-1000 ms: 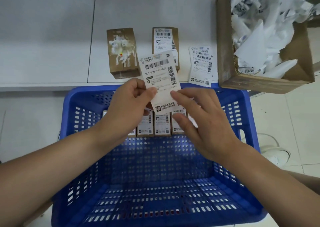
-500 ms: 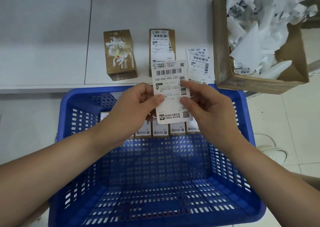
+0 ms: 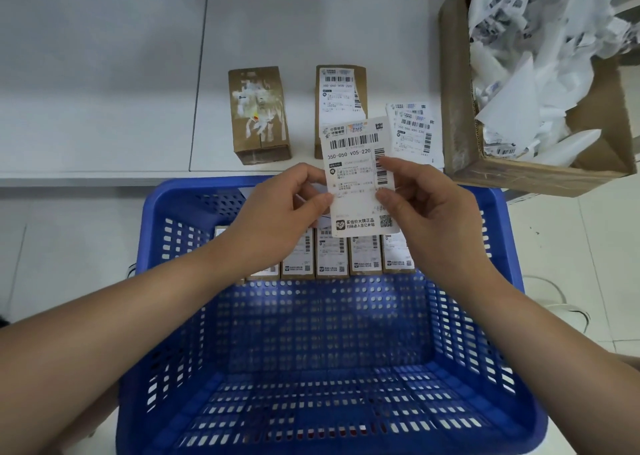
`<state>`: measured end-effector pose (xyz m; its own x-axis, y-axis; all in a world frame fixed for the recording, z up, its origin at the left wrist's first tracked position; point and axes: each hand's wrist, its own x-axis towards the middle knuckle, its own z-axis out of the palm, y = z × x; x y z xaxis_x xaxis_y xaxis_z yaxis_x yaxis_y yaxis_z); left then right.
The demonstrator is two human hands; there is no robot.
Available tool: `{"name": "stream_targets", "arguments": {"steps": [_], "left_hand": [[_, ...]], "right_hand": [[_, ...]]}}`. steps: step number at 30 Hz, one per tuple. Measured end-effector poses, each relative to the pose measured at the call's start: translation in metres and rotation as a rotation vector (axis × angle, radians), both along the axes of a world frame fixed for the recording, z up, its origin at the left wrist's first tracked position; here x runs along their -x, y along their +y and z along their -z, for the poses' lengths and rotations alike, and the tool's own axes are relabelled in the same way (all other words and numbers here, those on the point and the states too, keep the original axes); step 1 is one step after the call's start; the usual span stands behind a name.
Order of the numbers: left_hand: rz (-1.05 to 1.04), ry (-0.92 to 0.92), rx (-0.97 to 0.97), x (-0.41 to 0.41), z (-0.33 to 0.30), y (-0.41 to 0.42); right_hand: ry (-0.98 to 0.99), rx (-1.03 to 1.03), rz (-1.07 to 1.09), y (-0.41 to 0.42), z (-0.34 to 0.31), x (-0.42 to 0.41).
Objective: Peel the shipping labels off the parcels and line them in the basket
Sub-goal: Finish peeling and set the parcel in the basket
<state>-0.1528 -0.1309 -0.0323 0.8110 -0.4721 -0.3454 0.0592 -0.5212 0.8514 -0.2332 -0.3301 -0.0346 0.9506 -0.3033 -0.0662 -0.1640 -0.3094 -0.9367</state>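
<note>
A white shipping label [image 3: 356,163] with barcodes is held upright above the far rim of the blue basket [image 3: 498,232]. My left hand [image 3: 277,219] pinches its left edge, and my right hand [image 3: 426,208] pinches its right edge. Several small labelled parcels [image 3: 330,257] stand in a row against the basket's far wall. On the white table behind sit a brown parcel with torn label residue [image 3: 258,115] and a brown parcel with a label on it [image 3: 341,94], partly hidden by the held label.
A small stack of loose labels [image 3: 414,132] lies on the table to the right of the parcels. A cardboard box [image 3: 460,108] full of crumpled white paper stands at the far right. Tiled floor shows right of the basket.
The held label has turned from tilted to upright and shifted right. My right hand went from touching its edge to pinching it.
</note>
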Motion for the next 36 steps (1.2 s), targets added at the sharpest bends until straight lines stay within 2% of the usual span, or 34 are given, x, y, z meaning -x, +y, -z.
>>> {"name": "stream_targets", "arguments": {"steps": [4, 8, 11, 13, 16, 21, 27, 33, 36], "left_hand": [[-0.08, -0.074, -0.035, -0.018, 0.005, 0.013], [-0.16, -0.261, -0.114, -0.044, 0.019, 0.025], [-0.311, -0.357, -0.135, -0.065, 0.038, 0.038], [-0.413, -0.305, -0.156, -0.082, 0.053, 0.047], [-0.502, -0.12, -0.184, -0.108, 0.068, 0.049], [-0.565, 0.057, -0.263, -0.141, 0.076, 0.036], [-0.399, -0.033, -0.517, -0.156, 0.082, 0.016], [-0.446, -0.098, -0.516, -0.153, 0.083, -0.002], [-0.495, -0.113, -0.419, -0.152, 0.082, -0.01]], "right_hand": [[0.007, -0.007, 0.023, -0.002, 0.001, 0.002], [0.02, 0.038, 0.04, -0.007, 0.005, 0.006], [0.006, 0.068, 0.038, -0.006, 0.006, 0.008], [0.018, 0.077, 0.027, -0.006, 0.009, 0.01], [0.049, 0.078, 0.021, -0.006, 0.014, 0.013], [0.049, 0.187, -0.009, -0.004, 0.018, 0.015], [0.052, 0.204, -0.006, -0.007, 0.02, 0.014], [0.055, 0.148, -0.008, -0.009, 0.021, 0.012], [0.049, 0.109, -0.011, -0.009, 0.019, 0.013]]}}
